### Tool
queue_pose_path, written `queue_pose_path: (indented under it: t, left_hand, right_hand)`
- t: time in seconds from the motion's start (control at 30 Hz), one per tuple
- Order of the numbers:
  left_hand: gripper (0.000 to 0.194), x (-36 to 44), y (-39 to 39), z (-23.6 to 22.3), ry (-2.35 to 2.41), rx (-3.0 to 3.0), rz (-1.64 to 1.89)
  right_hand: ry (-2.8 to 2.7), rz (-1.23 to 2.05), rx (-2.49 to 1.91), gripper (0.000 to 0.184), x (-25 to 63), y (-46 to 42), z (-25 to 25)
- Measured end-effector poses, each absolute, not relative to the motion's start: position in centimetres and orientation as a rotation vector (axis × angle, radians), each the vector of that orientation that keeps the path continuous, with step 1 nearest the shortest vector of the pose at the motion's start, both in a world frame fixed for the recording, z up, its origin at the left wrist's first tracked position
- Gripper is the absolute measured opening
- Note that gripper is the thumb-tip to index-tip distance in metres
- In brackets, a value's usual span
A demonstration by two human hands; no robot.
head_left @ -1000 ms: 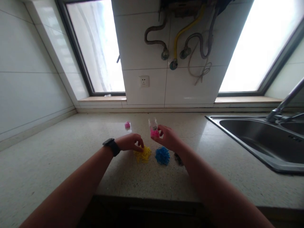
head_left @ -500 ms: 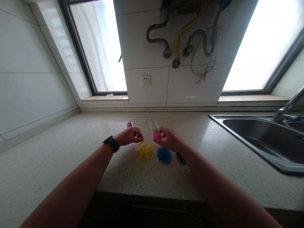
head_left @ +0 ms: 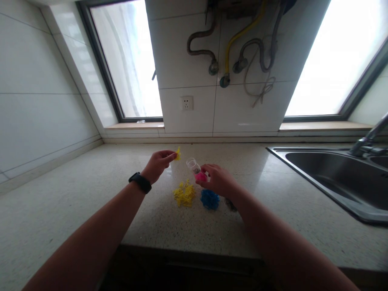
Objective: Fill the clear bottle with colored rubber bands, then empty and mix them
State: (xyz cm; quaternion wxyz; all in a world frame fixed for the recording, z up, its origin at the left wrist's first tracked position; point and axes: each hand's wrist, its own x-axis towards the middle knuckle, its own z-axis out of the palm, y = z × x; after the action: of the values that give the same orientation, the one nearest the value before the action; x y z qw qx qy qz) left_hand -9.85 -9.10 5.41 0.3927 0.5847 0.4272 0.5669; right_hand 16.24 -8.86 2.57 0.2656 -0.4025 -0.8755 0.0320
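Observation:
Pinched in the fingertips of my left hand [head_left: 159, 163] is a small tuft of thin yellow pieces [head_left: 178, 153], perhaps little rubber bands, raised above the counter. My right hand [head_left: 216, 178] grips a small clear jar [head_left: 192, 164] with bright pink stuff in its lower part; the open mouth tilts up and to the left, towards the tuft. Below my hands lie a loose yellow pile [head_left: 184, 195] and a rounder blue pile [head_left: 209, 199] of similar pieces. A dark pile [head_left: 230, 205] is partly covered by my right forearm.
The speckled counter [head_left: 163, 226] runs back to a tiled wall with a power socket [head_left: 187, 103]. At the right is a steel sink [head_left: 327, 173] with a tap [head_left: 363, 143]. Hoses and valves [head_left: 224, 80] hang on the wall above.
My left hand has lifted the yellow tuft up off the pile and away from me. The jar now leans further left. The pink cap beyond my left hand has gone out of sight.

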Motion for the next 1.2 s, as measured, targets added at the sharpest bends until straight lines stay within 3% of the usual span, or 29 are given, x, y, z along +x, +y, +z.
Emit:
queue_pose_path:
  t: [0.47,1.2]
  left_hand:
    - [0.030,-4.7,-11.0,5.7,0.770,1.054,1.577]
    - [0.024,-5.2,-11.2,5.5,1.066,1.510,1.485]
  right_hand:
    - [-2.361,0.269,-1.072,0.036,14.8,-10.2,2.8]
    - [-2.294,0.328,-1.114,0.032,14.9,-10.5,3.4]
